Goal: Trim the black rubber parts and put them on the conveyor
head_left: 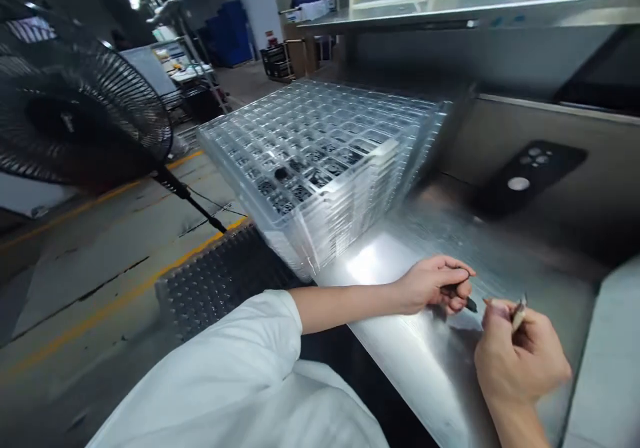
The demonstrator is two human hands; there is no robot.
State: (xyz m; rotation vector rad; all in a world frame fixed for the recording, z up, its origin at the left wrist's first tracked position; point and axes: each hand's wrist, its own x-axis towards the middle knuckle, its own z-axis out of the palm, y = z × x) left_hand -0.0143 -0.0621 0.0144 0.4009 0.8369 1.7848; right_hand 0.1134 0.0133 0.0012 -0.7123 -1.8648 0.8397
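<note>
The left hand (434,285) rests on the steel workbench (415,368), its fingers curled shut around a small black part (463,293) whose dark tip pokes out past the knuckles toward the right hand (520,361). That part is thin and matte, mostly hidden in the fist (its exact shape cannot be told). The right hand pinches a slim pair of tweezers (519,313), points up, just beside the part. Behind the left hand stands a stack of clear plastic compartment trays (325,161), a few cells holding dark pieces. A black phone case (530,175) leans against the back panel. A floor fan (75,115) stands off to the left.
</note>
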